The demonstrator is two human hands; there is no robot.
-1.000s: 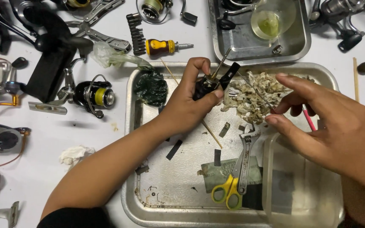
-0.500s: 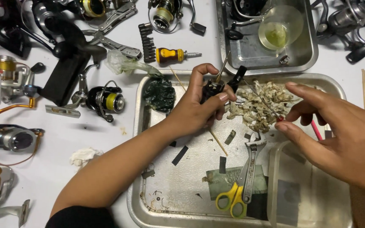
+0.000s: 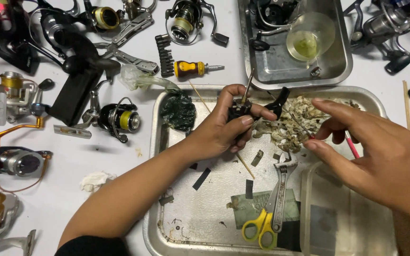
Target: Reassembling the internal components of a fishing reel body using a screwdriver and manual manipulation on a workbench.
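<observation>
Two hands work over a large metal tray near the middle of the table; the left hand is closed around a small black reel part, thumb and fingers clamped on its body, a thin metal stem sticking up out of it; the part sits above the far half of the tray, beside a heap of crumpled pale scraps; the right hand pinches a slim red-handled tool, fingers together on its shaft, tip aimed at the part; the part looks light, rigid and probably greasy, so it could slip; its blocky body seems the safest hold, not the thin stem or the black arm, which look bendable; an adjustable wrench and yellow scissors lie nearer the tray's near edge.
</observation>
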